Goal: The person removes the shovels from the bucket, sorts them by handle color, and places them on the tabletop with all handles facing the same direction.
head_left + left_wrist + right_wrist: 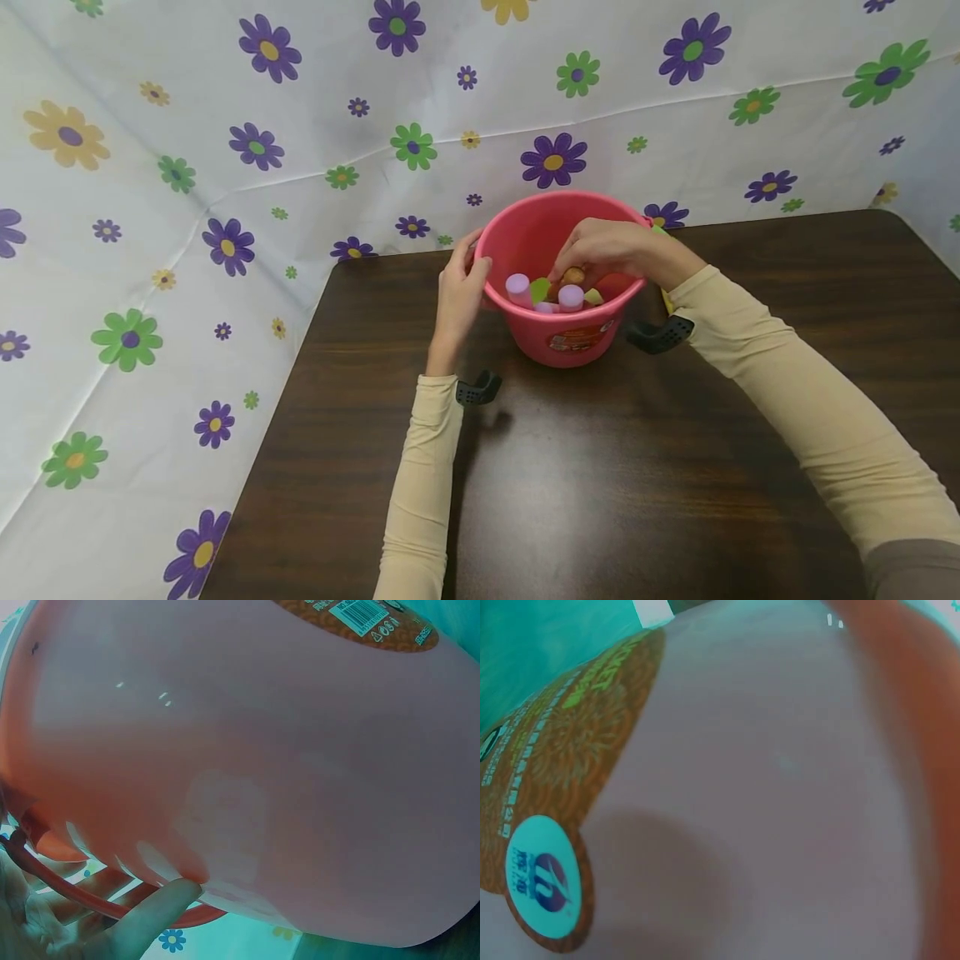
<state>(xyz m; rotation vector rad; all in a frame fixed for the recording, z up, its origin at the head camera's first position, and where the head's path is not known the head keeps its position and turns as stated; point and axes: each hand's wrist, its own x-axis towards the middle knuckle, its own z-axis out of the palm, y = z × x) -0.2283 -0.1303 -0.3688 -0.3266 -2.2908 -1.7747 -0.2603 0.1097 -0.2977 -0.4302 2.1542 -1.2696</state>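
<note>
The pink bucket [528,329] stood upright near the far edge of the table, its smooth, glossy plastic wall narrowing toward the base below a thick round rim. Your left hand [459,296] lay against its left side, thumb and fairly straight fingers spread apart and touching the wall near the rim, while the thin curved handle [71,891] crossed your fingers. Your right hand [618,246] reached over the opposite rim, its fingers bent down among the contents beside a rounded, shiny brown piece [573,277]; whether they were clamped on it you could not tell, since the fingertips were partly hidden. Around them sat two lilac cylinders [517,287] [571,298] with flat round tops, a bright green piece [540,289] and a small pale yellow piece [593,297]. A printed, brown-patterned label [622,705] curved over the outer wall. Beige sleeves [795,375], creased and close-fitting, covered your arms, with a dark, curved device [478,389] at each wrist. Under everything, the dark brown table [585,467] showed streaky wood grain and a soft patch of reflected light. Behind and to the left, creased white sheeting [315,83] hung, printed with purple, green and yellow flowers.
</note>
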